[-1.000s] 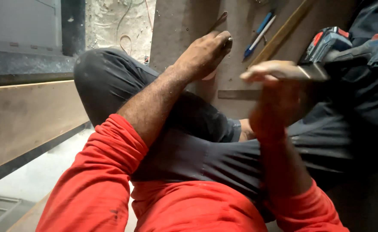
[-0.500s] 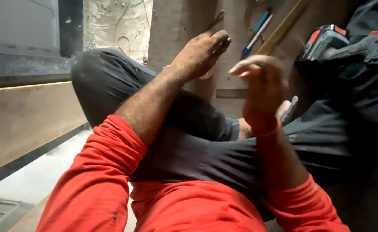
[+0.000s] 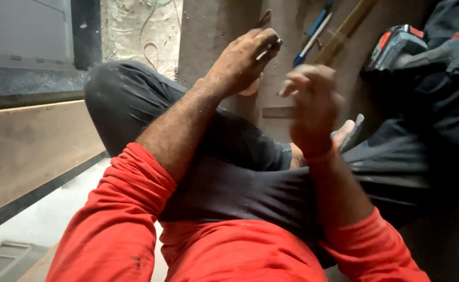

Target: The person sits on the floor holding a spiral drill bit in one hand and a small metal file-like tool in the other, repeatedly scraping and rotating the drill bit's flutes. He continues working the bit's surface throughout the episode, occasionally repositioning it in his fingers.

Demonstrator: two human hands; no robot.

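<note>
I'm seeing left hand (image 3: 242, 60) pinching a thin metal pin (image 3: 271, 48) against the board (image 3: 208, 31), right hand (image 3: 313, 107) blurring, half curled, grip unclear, pen (image 3: 313, 34), stick (image 3: 344, 28), drill (image 3: 396, 47) lying beyond, knee (image 3: 120, 99) crowding left.

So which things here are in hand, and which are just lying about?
In hand:
- left hand, pinching a small thin metal piece at its fingertips
- right hand, raised and blurred; whether it holds anything cannot be told

Lying about:
- blue pen-like tool
- wooden stick
- red and black power tool
- flat metal strip
</note>
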